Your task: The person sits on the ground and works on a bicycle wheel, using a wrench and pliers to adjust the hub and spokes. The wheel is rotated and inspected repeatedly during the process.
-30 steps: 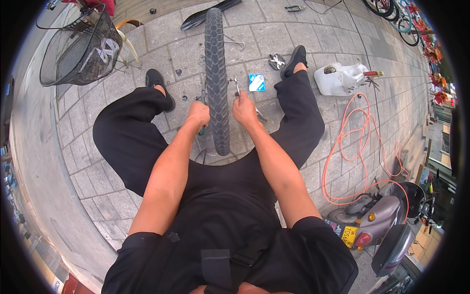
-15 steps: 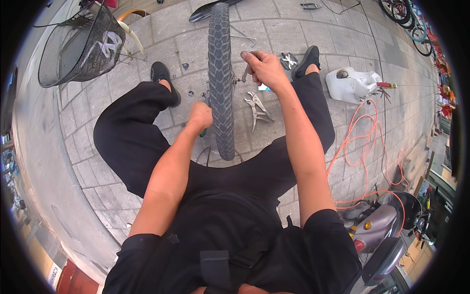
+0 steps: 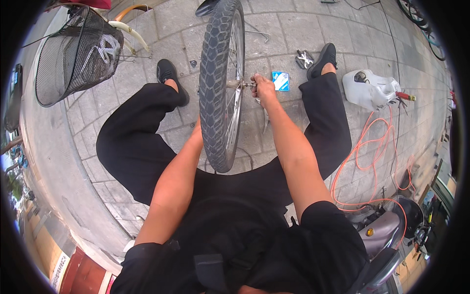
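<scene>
A bicycle wheel with a knobbly black tyre [image 3: 213, 98] stands upright between my legs, slightly angled so its spokes and hub show on the right. My right hand [image 3: 262, 88] has its fingers closed on the metal axle end at the hub's right side. Behind the tyre's left side is my left hand [image 3: 198, 128]; only the wrist shows, so its fingers and whatever they hold are hidden. A blue-and-white square packet [image 3: 280, 81] lies just beyond my right hand, and metal pliers [image 3: 266, 122] lie beneath it, partly hidden.
A wire basket [image 3: 73, 68] and pale curved parts are at upper left. A small black-and-silver part [image 3: 304, 59] sits by my right foot. A cut white jug [image 3: 367, 88] holding tools, a tangled orange hose and a parked scooter [image 3: 379, 230] are rightward. Bicycles stand at upper right.
My right hand has come down from its raised position half a second ago onto the axle end. The wheel has turned to show its spokes; my left hand has slipped further behind the tyre.
</scene>
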`<control>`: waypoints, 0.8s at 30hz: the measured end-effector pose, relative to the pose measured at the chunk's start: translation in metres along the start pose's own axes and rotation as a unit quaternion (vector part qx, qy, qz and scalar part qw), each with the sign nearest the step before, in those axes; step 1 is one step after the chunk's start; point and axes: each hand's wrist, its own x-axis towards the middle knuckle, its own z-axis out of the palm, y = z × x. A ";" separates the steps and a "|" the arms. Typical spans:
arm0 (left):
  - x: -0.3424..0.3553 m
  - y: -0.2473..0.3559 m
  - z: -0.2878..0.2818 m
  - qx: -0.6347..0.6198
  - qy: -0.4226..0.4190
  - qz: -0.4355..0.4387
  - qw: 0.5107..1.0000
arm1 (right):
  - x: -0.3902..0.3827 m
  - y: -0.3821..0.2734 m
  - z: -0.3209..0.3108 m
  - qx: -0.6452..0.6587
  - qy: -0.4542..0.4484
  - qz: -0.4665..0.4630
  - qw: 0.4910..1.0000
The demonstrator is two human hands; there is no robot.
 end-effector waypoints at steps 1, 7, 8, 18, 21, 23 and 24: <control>0.004 -0.006 0.000 -0.008 -0.020 0.014 1.000 | -0.012 0.017 -0.007 -0.015 0.028 0.004 0.999; 0.023 -0.021 0.008 -0.253 -0.024 -0.178 0.951 | -0.148 0.013 0.005 -0.019 -0.047 0.132 0.990; 0.022 0.010 0.006 -0.243 -0.030 -0.189 0.951 | -0.175 0.000 0.002 -0.012 -0.060 0.086 0.994; 0.026 -0.001 0.012 -0.052 -0.006 -0.126 0.991 | -0.192 -0.137 0.018 -0.292 0.012 -0.319 0.902; 0.032 -0.058 0.026 -0.082 0.044 -0.142 0.985 | -0.114 -0.182 0.025 -0.335 -0.032 -0.368 0.867; 0.027 -0.060 0.030 -0.129 0.065 -0.165 0.976 | -0.050 -0.188 0.029 -0.386 -0.037 -0.374 0.842; 0.023 -0.023 0.022 -0.093 0.028 -0.146 0.985 | -0.013 -0.182 0.016 -0.415 -0.023 -0.358 0.836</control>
